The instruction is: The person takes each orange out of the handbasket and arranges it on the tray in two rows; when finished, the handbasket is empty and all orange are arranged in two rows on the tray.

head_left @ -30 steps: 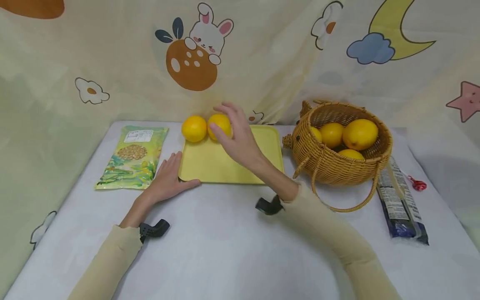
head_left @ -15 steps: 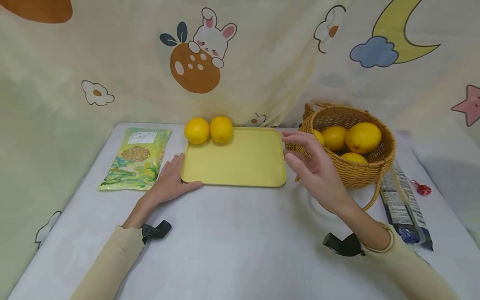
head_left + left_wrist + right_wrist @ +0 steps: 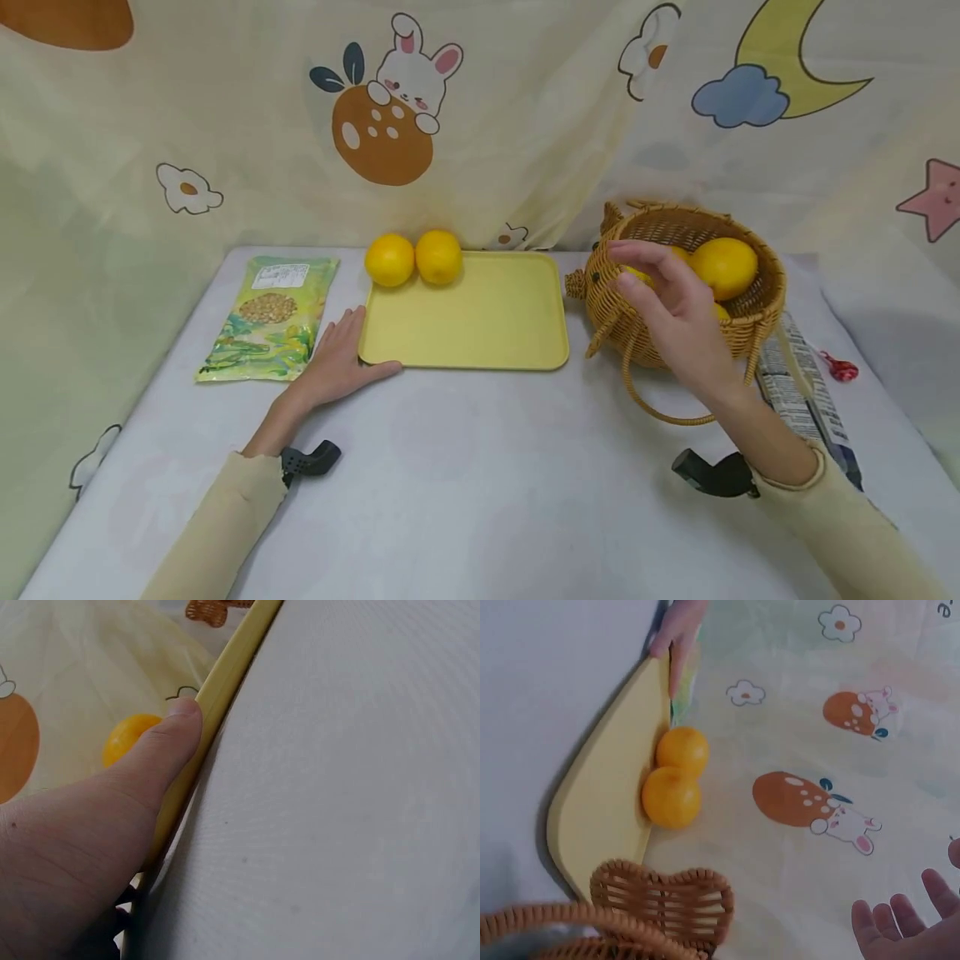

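- Head: left hand (image 3: 333, 362), thumb spread, touches the tray (image 3: 480, 325) at eight o'clock; yellow fruits (image 3: 390, 260) sit at eleven. Right hand (image 3: 678, 325), loosely curved, holds nothing before the basket (image 3: 771, 308) at three.
- Left wrist: thumb along tray edge; light pressure should suffice.
- Right wrist: fingers bare; cupping basket fruit (image 3: 725, 268) from above seems safest.

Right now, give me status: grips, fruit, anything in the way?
Left grip touching tray. Right grip empty, near basket. Two yellow fruits on tray, others in basket. No obstruction seen.
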`<state>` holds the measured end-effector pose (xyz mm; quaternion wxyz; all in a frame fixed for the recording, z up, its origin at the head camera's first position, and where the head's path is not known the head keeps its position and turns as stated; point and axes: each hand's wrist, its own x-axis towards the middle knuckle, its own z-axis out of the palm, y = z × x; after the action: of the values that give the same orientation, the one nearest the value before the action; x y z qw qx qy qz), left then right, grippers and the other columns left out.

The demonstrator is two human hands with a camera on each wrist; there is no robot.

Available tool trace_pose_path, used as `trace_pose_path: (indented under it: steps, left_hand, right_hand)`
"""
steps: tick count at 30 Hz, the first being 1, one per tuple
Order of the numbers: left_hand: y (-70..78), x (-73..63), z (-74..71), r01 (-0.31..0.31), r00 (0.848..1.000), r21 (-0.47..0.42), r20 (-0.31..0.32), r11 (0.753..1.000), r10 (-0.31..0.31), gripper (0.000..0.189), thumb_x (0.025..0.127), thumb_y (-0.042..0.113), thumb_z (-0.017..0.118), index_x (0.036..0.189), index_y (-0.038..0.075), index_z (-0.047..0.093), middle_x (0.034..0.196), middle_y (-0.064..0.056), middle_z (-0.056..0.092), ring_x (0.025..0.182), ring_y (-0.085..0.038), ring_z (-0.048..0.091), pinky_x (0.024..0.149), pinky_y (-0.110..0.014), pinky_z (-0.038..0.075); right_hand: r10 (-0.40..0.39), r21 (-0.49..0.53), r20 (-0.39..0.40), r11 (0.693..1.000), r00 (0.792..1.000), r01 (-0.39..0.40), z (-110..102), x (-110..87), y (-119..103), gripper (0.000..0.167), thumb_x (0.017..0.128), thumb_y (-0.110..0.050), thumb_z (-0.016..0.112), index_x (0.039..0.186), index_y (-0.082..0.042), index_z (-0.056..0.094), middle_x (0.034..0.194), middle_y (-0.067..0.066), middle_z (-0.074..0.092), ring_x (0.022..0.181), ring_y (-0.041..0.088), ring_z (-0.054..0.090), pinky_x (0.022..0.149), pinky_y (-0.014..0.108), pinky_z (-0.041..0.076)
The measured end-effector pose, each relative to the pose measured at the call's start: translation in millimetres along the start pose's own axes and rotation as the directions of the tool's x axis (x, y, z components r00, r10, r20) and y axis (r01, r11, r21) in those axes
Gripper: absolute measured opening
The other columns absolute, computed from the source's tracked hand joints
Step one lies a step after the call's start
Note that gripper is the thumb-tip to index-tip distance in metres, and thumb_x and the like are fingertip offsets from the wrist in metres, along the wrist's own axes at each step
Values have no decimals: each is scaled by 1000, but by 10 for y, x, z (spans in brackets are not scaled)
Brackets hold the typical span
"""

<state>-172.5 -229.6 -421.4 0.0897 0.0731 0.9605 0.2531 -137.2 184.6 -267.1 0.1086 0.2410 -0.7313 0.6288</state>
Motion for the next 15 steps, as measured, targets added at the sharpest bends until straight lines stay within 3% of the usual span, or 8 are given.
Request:
trace_pose_path:
  steps: [3, 8, 12, 15]
  left_hand:
    - [-3, 2, 16, 3, 1000, -5, -1, 1000, -3, 122, 78, 74, 60, 156, 6, -7, 164, -16, -3, 153, -33, -4, 124, -52, -4]
    - [0, -9, 13, 15, 1000, -1, 14, 1000, -15, 124, 78, 75, 58, 155, 6, -9, 164, -15, -6, 153, -33, -6, 124, -52, -5]
    - [4, -16, 8, 20, 1000, -5, 23, 1000, -20, 124, 78, 76, 58, 155, 7, -10, 164, -15, -7, 153, -32, -7, 124, -51, -5]
    - [7, -20, 11, 20, 1000, -3, 21, 1000, -20, 123, 78, 76, 57, 155, 8, -10, 164, -14, -7, 153, -32, -6, 124, -51, -5]
  right_hand:
    - [96, -95, -24, 991, 995, -98, -161, 171, -39, 25, 100, -17, 52, 122, -7, 60, 126, 0, 59, 108, 10, 60, 90, 12, 51]
    - [251, -270, -18, 931, 968, -246, -551, 649, -71, 24, 99, -30, 55, 115, -13, 64, 115, -9, 65, 98, 5, 62, 82, 7, 51]
    - [304, -382, 154, 896, 940, -227, -947, 1086, 15, 25, 99, -26, 54, 116, -10, 63, 108, -14, 66, 99, 1, 63, 78, 7, 53]
    - [373, -521, 318, 837, 872, -167, -1200, 1334, 130, 30, 101, -27, 52, 121, -7, 61, 110, -13, 68, 101, 1, 63, 80, 7, 52]
